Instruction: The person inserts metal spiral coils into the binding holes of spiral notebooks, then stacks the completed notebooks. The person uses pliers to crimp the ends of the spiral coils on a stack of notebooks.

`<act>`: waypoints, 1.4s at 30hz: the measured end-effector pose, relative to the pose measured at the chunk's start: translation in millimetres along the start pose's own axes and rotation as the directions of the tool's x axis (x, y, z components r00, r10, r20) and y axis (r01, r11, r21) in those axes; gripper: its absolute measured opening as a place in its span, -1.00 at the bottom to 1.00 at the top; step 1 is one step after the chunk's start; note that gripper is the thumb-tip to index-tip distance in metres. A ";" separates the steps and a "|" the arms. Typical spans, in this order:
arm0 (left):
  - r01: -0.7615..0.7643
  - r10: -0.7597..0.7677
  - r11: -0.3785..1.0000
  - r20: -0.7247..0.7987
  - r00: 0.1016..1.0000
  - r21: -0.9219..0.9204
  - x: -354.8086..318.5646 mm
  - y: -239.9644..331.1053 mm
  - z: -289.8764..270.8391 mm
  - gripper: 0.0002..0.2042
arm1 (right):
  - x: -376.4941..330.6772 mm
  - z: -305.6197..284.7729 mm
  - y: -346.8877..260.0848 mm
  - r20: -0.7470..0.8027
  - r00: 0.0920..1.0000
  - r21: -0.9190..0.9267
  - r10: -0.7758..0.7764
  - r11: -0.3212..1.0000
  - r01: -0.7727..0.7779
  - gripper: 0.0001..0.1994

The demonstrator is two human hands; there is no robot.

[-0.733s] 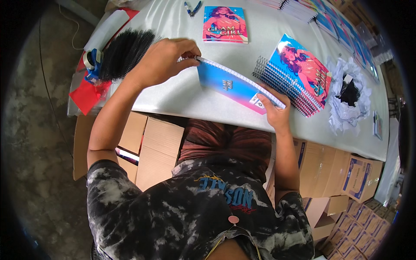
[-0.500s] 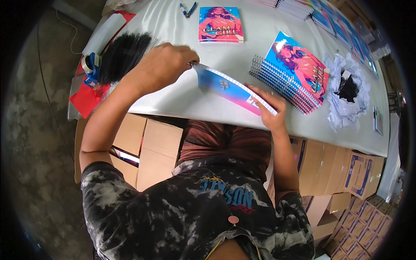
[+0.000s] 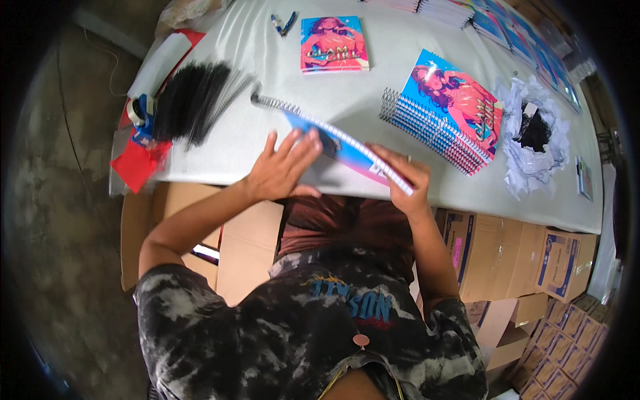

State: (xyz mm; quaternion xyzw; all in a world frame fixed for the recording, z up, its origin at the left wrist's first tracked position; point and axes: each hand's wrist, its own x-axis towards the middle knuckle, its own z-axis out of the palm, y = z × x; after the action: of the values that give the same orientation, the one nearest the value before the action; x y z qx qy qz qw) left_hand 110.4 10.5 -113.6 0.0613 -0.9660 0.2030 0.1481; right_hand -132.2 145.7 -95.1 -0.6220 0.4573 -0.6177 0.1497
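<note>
A notebook [image 3: 343,148] with a blue and pink cover is tilted over the table's near edge, its punched spine edge upward. From the spine's left end a dark spiral coil [image 3: 279,104] sticks out, partly threaded into the holes. My right hand [image 3: 408,179] grips the notebook's right end, thumb and fingers on either side. Against the cover near the left end, my left hand [image 3: 285,165] has its fingers spread and holds nothing; whether the palm presses on the cover I cannot tell. Left of it lies a pile of loose black spiral coils [image 3: 190,100].
Bound notebooks [image 3: 453,110] are stacked at the right, beside crumpled white paper [image 3: 533,167] holding black bits. Farther back are a small notebook stack [image 3: 333,47] and cutting pliers [image 3: 285,25]. A blue tape dispenser [image 3: 143,120] stands at left; cardboard boxes [image 3: 500,257] sit below the table.
My left hand has let go at the spine's left corner, moved down toward me and spread its fingers against the cover. The coil now shows sticking out. My right hand still grips the notebook.
</note>
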 end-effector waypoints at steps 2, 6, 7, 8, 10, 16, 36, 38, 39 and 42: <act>0.161 -0.097 0.983 -0.501 0.860 0.085 22.1 -36.4 1.1 -0.12 | -1.8 4.8 -1.0 0.030 0.997 -0.043 -0.074 0.996 0.075 -0.70; 0.440 -0.429 0.891 -0.532 0.731 -0.114 30.8 -67.6 2.6 -0.02 | 0.2 15.0 -8.0 0.101 0.982 -0.066 -0.158 0.984 0.165 -0.69; 0.460 -0.503 0.865 -0.361 0.785 -0.202 13.8 -41.9 15.8 0.06 | -0.1 15.8 -4.4 0.061 0.986 -0.059 -0.158 0.985 0.161 -0.70; 0.300 -0.387 0.904 -0.284 0.877 -0.305 -17.0 -4.9 39.8 0.09 | -0.4 17.0 -3.1 0.021 0.988 -0.046 -0.150 0.987 0.151 -0.70; 0.307 -0.353 0.933 -0.303 0.885 -0.188 -15.1 -11.0 26.3 0.00 | -2.3 9.4 -2.2 0.036 0.986 -0.076 -0.160 0.984 0.163 -0.71; 0.428 -0.547 0.833 -0.399 0.736 -0.352 15.7 -42.9 22.3 -0.07 | -1.8 21.2 -9.1 0.073 0.984 -0.048 -0.163 0.985 0.167 -0.71; 0.031 -0.249 0.892 -0.435 0.865 -0.450 25.8 18.8 19.9 -0.05 | 3.9 25.4 0.8 0.027 0.982 -0.055 -0.189 0.980 0.190 -0.66; -0.135 0.059 0.983 -0.491 0.869 -0.122 31.0 3.0 -6.9 -0.06 | 10.8 18.5 7.3 0.010 0.980 -0.084 -0.197 0.977 0.198 -0.65; -0.020 -0.055 0.988 -0.479 0.876 -0.151 21.2 6.1 -5.6 -0.04 | 7.2 21.0 1.9 0.036 0.985 -0.074 -0.171 0.982 0.173 -0.64; 0.179 -0.266 0.953 -0.390 0.881 -0.245 23.9 1.6 -0.3 0.06 | 6.4 33.3 -7.5 0.053 0.992 0.002 -0.113 0.994 0.113 -0.60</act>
State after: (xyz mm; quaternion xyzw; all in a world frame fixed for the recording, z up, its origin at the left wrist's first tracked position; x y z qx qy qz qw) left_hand 87.5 10.7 -106.5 0.1122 -0.9135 0.0941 0.3797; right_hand -100.3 132.3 -91.9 -0.6630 0.4177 -0.6083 0.1264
